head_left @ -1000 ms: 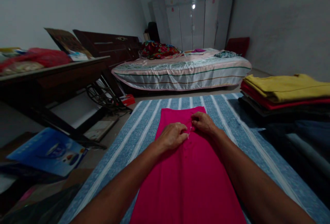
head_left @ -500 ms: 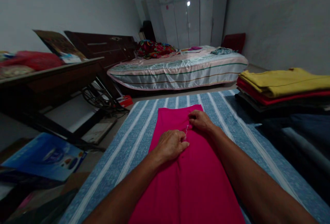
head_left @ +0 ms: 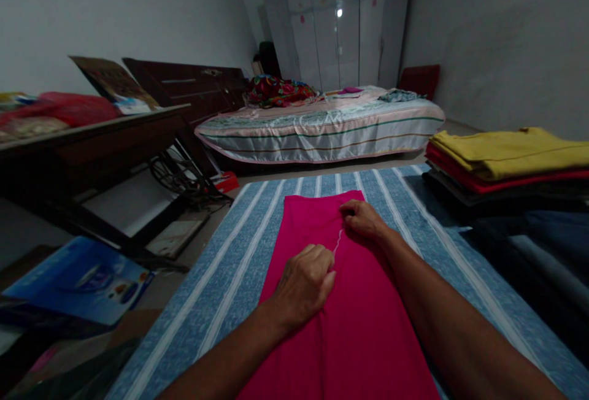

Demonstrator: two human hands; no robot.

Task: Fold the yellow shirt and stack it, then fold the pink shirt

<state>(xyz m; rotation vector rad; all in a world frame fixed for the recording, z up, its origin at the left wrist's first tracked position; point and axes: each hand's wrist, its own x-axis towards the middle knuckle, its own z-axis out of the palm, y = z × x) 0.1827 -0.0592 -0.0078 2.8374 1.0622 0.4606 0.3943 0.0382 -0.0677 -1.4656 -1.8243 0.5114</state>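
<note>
A long bright pink garment (head_left: pixel 363 326) lies lengthwise before me on a blue, white-striped cloth (head_left: pixel 234 265). Over its middle, my left hand (head_left: pixel 308 280) is closed in a pinch around a thin white string (head_left: pixel 338 242). The string runs from those fingers up toward my right hand (head_left: pixel 361 217). That hand rests on the upper right part of the garment, its fingers bent and pressed together at the cloth. What lies right under the right fingertips is partly hidden.
To the right stands a stack of folded clothes with a yellow one (head_left: pixel 510 151) on top, beside dark folded clothes (head_left: pixel 547 246). A dark wooden table (head_left: pixel 138 121) and a blue box (head_left: pixel 83 280) are at left. Farther back is a bed (head_left: pixel 322 142).
My left hand has drawn back toward me and closed into a tighter pinch, and more of the white string shows, stretched straighter. My right hand has stayed nearly in place on the garment.
</note>
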